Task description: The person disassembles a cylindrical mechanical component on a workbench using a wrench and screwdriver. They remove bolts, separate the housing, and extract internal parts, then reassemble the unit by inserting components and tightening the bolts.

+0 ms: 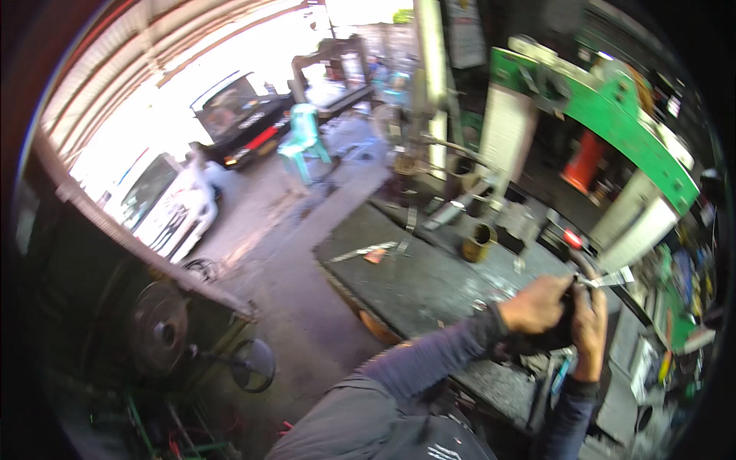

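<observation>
Over the right side of the dark workbench [437, 287], my two hands come together on a dark, bulky part [558, 331] whose kind I cannot make out. My left hand [537, 303] is closed at its upper left side, fingers curled. My right hand [589, 331] presses against its right side, fingers pointing up and close together. A curved brownish tube-like piece [585, 265] rises just beyond the fingertips; I cannot tell whether it belongs to the part. A pale flat strip [613, 277] sticks out to the right of the fingers. Motion blur hides the finer details.
A brass-coloured cup [479, 243] and a long metal tool [364, 251] lie on the bench. Behind stands a green press frame [613, 115] with pale posts. To the left are a turquoise plastic chair [304, 138], a round mirror [254, 365] and parked vehicles. Tools clutter the right.
</observation>
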Motion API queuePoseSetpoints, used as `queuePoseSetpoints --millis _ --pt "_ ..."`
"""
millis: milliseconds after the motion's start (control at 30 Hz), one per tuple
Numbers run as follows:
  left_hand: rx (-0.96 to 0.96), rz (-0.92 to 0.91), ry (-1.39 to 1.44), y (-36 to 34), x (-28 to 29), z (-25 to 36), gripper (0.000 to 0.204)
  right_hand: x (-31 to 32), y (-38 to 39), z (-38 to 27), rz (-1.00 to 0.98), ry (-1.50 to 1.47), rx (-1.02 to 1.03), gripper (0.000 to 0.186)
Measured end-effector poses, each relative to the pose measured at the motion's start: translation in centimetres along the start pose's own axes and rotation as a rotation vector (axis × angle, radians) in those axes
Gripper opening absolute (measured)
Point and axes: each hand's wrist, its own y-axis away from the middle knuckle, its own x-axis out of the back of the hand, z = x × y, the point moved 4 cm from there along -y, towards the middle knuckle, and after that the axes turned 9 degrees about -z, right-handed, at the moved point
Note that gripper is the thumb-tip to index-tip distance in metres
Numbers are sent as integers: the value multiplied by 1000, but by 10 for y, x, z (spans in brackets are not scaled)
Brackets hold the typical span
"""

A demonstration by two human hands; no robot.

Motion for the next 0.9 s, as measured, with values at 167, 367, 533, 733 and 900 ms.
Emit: queuePoseSetpoints --millis 167,367,533,733,900 --pt "123 127 -73 5 9 -6 41 -6 -5 -14 -1 94 -11 41" --pt "99 -47 -78 3 14 7 52 -8 -4 -23 33 230 29 41" --pt "167 73 -20 4 16 5 34 -6 -6 -24 18 184 18 41" --pt "249 -185 59 -3 13 2 40 -9 -9 -21 69 258 19 38" --pt "399 -288 194 1 21 -1 30 -5 -15 -34 -66 -504 36 32"
